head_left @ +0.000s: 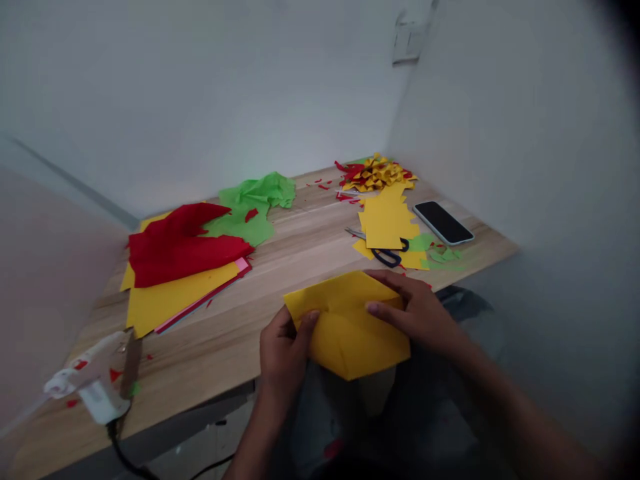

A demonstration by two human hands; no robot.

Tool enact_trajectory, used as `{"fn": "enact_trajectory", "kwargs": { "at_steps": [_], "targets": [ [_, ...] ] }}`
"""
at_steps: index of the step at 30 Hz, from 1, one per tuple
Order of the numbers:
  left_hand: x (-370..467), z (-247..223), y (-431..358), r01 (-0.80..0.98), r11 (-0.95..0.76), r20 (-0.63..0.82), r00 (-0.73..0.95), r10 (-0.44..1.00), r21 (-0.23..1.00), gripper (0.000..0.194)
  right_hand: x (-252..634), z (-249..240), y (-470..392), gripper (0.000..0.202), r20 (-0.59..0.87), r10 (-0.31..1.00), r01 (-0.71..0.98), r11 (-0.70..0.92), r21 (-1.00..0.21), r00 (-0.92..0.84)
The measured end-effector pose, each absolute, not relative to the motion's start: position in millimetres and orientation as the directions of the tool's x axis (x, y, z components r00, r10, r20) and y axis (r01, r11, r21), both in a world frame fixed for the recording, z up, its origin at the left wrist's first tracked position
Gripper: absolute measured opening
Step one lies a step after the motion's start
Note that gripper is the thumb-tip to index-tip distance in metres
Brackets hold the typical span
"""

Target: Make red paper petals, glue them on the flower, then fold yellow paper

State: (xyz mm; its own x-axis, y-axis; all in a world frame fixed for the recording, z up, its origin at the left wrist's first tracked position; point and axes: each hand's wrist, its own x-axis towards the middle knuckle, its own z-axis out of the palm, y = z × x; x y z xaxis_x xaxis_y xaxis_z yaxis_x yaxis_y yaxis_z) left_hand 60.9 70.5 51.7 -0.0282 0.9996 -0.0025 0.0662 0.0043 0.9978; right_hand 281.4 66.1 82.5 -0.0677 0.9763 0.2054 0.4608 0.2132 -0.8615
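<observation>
A sheet of yellow paper [350, 327], creased and bent, is held between my two hands at the front edge of the table. My left hand [286, 347] pinches its left side, thumb on top and fingers behind. On the right side, my right hand [417, 310] grips it with the thumb on the near face and the fingers at the upper edge. Just beyond my right hand lie dark-handled scissors [387, 256], partly covered by cut yellow paper pieces [387, 220].
Red crepe paper [185, 247] lies over yellow sheets [175, 301] at left, with green crepe paper [260, 200] behind. A white glue gun [97, 377] with a cord sits front left. Folded yellow strips [383, 175] are heaped at the back; a phone [444, 223] lies at right.
</observation>
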Motion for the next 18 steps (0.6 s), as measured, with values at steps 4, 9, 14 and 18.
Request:
{"fn": "enact_trajectory", "kwargs": {
  "at_steps": [4, 9, 14, 18],
  "targets": [
    [72.5, 51.1, 71.5, -0.029, 0.108, -0.107, 0.014, 0.994, 0.994, 0.038, 263.0, 82.3, 58.3, 0.033, 0.340, 0.934, 0.539, 0.345, -0.769, -0.113],
    [74.9, 46.9, 65.6, -0.284, 0.269, -0.281, -0.003, 0.960, 0.920, 0.054, 231.0, 67.1, 42.5, 0.046, 0.533, 0.798, 0.771, 0.519, -0.370, -0.281],
    [72.4, 50.2, 57.8, -0.477, 0.311, -0.285, 0.128, 0.950, 0.822, 0.058, 220.6, 51.9, 37.1, 0.048, 0.531, 0.756, 0.794, 0.563, -0.229, -0.382],
    [65.3, 50.6, 59.4, -0.504, 0.303, -0.231, 0.202, 0.952, 0.809, 0.058, 222.4, 48.8, 40.1, 0.048, 0.525, 0.754, 0.792, 0.570, -0.222, -0.395]
  ]
}}
